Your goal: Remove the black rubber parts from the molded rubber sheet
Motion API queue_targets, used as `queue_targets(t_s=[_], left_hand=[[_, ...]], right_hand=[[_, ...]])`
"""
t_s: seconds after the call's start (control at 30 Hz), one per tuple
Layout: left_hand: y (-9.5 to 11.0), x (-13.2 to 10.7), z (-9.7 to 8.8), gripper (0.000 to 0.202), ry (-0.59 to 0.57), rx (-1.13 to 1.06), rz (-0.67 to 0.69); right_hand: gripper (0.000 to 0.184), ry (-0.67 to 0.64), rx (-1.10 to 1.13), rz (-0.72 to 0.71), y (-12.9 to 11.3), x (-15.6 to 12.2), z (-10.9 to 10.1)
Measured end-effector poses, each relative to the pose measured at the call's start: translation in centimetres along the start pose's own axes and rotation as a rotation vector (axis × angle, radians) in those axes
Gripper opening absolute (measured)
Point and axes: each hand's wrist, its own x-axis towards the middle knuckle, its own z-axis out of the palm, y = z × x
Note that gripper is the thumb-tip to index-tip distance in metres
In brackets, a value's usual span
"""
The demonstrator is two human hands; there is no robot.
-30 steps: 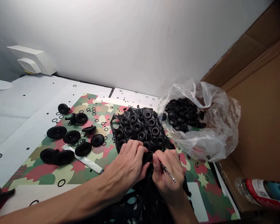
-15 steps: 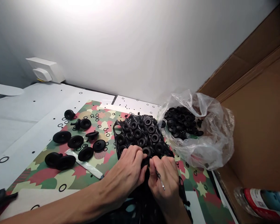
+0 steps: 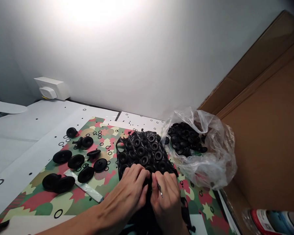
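Compared with a second ago, the right grip [image 3: 165, 192] has come in closer to the left grip [image 3: 133, 182], less of the slim metal tool [image 3: 160, 190] shows, and the whole scene sits lower because the view has tipped upward. Directly ahead of both grips lies the black rubber sheet [image 3: 140, 151], its rows of moulded rings facing up and one open hole at its far left corner; its near part passes beneath the fingers, and dark rubber continues between the wrists toward the person. The left grip is closed, fingers curled down over the sheet's near rings and thumb tucked under, with dark rubber pinched between them, though the exact spot is hidden. The right grip is pressed together as well, thumb and fingers pinching the tool, whose shiny end sticks out over the back of the thumb; its other end cannot be seen, so whether it touches the rubber cannot be told. To the left, loose black discs [image 3: 62, 157] lie on the camouflage mat [image 3: 49, 209] near a white strip [image 3: 90, 192], with thin black rings [image 3: 58, 213] scattered over mat and white surface [image 3: 17, 140]. Just beside the sheet on the right, a clear plastic bag [image 3: 212, 173] holds a heap of black pieces [image 3: 186, 138].
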Motion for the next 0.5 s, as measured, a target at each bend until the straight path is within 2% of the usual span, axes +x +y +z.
queue_targets(t_s=[0.07,0.13,0.23,0.3,0.4,0.5], left_hand=[[-0.2,-0.1,-0.2,0.025,-0.024,-0.045,-0.007],[-0.5,-0.2,0.0,0.029,0.017,-0.063,0.019],[-0.7,-0.2,0.4,0.032,0.104,-0.031,0.128],[-0.7,-0.1,0.4,0.032,0.107,-0.006,0.191],[-0.7,-0.3,-0.1,0.027,0.062,0.0,0.197],[-1.5,-0.9,-1.5,0.02,0.087,-0.002,0.243]], right_hand=[[0.02,0.001,-0.011,0.039,0.0,0.1,0.1],[0.022,0.009,-0.008,0.068,-0.1,0.3,0.2],[0.026,-0.009,0.031,0.062,-0.2,0.5,0.3],[0.028,-0.018,0.047,0.066,-0.1,0.6,0.3],[0.027,0.013,0.056,0.113,0.1,0.5,0.5],[0.026,0.03,0.069,0.133,0.3,0.4,0.7]])
